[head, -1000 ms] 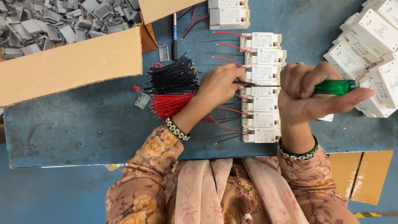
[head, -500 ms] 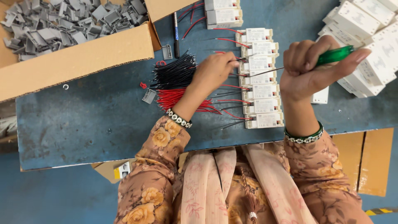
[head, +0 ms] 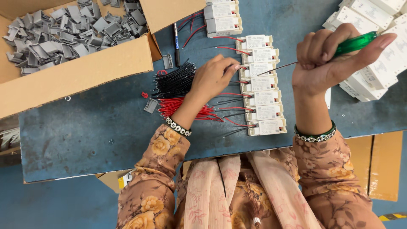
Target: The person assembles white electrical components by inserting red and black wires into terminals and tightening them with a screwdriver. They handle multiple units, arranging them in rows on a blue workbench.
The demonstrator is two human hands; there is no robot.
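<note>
1 head-worn camera looks steeply down, close over the blue table (head: 85, 135).

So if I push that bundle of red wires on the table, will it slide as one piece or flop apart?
The red wires would probably splay: they look thin, loose and unbound. They seem light, so likely slide easily on the blue table.

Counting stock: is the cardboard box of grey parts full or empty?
Partly full: grey plastic parts cover the open cardboard box floor, below its rim.

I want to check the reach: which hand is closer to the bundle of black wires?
Left. The left hand lies just right of the black wires, almost touching them. The right hand, its grip closed on a green-handled screwdriver, is far off, beyond the row of white modules.
</note>
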